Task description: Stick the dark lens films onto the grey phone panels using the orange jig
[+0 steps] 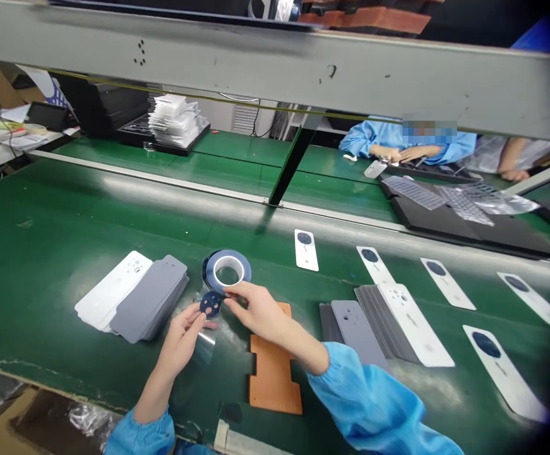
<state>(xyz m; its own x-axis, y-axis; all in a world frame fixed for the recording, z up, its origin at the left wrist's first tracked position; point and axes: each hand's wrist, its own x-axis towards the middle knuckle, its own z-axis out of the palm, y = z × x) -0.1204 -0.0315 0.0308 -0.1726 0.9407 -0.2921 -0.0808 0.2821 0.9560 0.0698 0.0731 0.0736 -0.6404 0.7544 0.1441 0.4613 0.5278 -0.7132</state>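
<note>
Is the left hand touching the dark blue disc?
Touching. The head view shows the left hand pinching the dark blue disc by its edge between thumb and finger.

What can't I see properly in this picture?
In the head view:
Dark perforated disc: underside faces away.
Orange plate: partly hidden behind the right forearm.
Grey panels at right: partly covered by the right sleeve.
White panels: small marks too blurred to read.
Left sleeve: cut off by bottom edge.

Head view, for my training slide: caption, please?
Left hand holding a dark perforated disc, right hand close by, near a blue roll.
</note>
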